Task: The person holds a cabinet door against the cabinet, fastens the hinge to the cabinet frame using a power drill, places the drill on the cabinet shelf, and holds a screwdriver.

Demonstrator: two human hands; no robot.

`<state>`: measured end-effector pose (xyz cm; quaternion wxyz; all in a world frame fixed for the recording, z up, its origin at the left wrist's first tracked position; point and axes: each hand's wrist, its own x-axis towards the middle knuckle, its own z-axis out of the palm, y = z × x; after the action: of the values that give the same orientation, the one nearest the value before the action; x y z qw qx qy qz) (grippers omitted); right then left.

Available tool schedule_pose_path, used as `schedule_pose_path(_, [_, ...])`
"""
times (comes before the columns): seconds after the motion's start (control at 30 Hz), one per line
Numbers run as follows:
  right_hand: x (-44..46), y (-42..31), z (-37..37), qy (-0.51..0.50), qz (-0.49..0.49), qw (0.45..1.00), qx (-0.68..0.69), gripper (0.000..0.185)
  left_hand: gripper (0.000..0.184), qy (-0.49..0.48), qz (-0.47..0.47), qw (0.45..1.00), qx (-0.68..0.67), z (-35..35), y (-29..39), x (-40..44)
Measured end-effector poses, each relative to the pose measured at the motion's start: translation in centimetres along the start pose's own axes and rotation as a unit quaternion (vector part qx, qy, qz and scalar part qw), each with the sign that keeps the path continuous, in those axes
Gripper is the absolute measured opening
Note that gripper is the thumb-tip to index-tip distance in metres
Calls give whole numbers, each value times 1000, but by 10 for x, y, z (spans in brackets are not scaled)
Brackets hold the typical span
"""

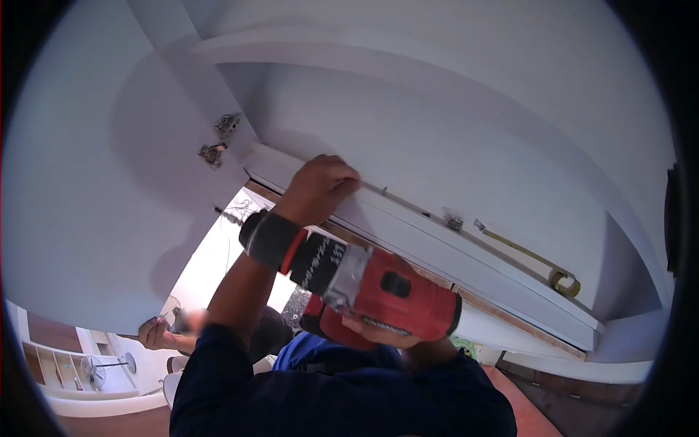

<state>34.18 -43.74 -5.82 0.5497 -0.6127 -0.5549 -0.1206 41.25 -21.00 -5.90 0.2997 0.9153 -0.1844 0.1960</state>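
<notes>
My right hand is wrapped round the handle of a red and black cordless drill. The drill lies across the view, its bit pointing left toward the white cabinet door. My left hand rests at the cabinet's front edge, fingers bent and pressed together; what they hold, if anything, is hidden. Left of it, two metal hinges sit where the door meets the cabinet side. A small heap of screws lies on the cabinet floor, right of my left hand.
A tape measure with its yellow blade drawn out lies on the cabinet floor at right. At lower left, another person's hand touches the door's lower edge. A white shelf unit stands beyond. The cabinet's side wall closes the right.
</notes>
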Motion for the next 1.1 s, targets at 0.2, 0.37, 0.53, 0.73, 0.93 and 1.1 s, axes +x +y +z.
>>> schedule_pose_path(0.2, [-67, 13, 2, -85, 143, 986, 6, 64, 37, -178, -112, 969, 128, 38, 12, 45])
schedule_pose_path(0.37, [-51, 10, -10, 0, 144, 977, 156, 54, 37, -216, -172, 947, 163, 43, 22, 62])
schedule_pose_path(0.53, [-17, -17, -13, 131, 232, 901, 342, 37, 28, -153, -179, 967, 98, 49, 9, 56])
schedule_pose_path(0.73, [-11, -2, -13, 157, 232, 900, 333, 48, 15, 158, -151, 860, -460, -47, 0, -19])
schedule_pose_path(0.93, [33, 4, 6, 153, 224, 890, 366, 40, 14, 216, -102, 757, -608, -120, 36, -35])
schedule_pose_path(1.1, [56, 4, 19, 144, 199, 879, 410, 30, 15, 261, -78, 750, -602, -143, 51, -40])
